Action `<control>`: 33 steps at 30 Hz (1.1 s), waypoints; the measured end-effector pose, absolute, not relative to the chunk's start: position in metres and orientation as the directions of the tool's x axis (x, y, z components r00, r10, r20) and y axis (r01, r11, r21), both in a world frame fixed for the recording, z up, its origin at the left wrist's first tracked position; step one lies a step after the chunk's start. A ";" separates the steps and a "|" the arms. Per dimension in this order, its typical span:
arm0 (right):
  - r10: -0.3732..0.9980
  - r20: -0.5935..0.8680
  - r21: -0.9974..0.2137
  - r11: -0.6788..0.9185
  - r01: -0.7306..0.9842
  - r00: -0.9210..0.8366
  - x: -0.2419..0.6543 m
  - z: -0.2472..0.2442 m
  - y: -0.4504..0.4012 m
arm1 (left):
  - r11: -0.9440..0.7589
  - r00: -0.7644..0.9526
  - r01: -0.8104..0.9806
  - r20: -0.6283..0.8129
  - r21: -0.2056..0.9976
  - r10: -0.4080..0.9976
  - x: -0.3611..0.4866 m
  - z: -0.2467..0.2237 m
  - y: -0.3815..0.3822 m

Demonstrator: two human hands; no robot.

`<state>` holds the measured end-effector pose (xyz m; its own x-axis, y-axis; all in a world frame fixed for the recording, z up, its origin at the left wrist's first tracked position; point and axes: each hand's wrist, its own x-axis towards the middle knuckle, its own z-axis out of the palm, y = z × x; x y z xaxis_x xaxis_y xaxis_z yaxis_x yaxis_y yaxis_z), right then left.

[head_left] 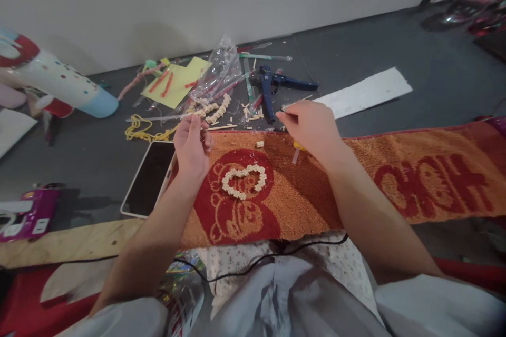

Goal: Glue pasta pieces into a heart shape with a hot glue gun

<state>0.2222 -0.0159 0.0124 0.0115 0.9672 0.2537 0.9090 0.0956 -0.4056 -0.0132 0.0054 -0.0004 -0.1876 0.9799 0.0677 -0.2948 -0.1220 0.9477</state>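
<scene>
My left hand [192, 146] is raised over the towel's back left part, its fingers curled in a pinch. What they hold, if anything, is too small to make out. To the right, my right hand [314, 129] also pinches, thumb against fingers, with its contents hidden. Between and below them, a heart-shaped ring of small cream pieces [226, 182] lies on the orange and red towel [300, 200]. A small cream bundle [260, 144] rests behind the ring. A yellow-ended clear piece [296, 154] lies partly covered beside my right hand.
Behind the towel are a blue hand cutter [267, 92], cream strips [219, 110], a clear plastic bag [223, 66], yellow paper [179, 84] and yellow cord [138, 129]. A phone [148, 179] lies left, a tumbler [67, 76] farther back. A white strip [367, 92] lies right.
</scene>
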 end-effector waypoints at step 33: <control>0.770 0.583 -0.629 0.630 0.455 -0.260 0.183 0.002 -0.034 | -0.562 0.167 0.335 0.539 0.756 0.826 -0.008 -0.002 -0.021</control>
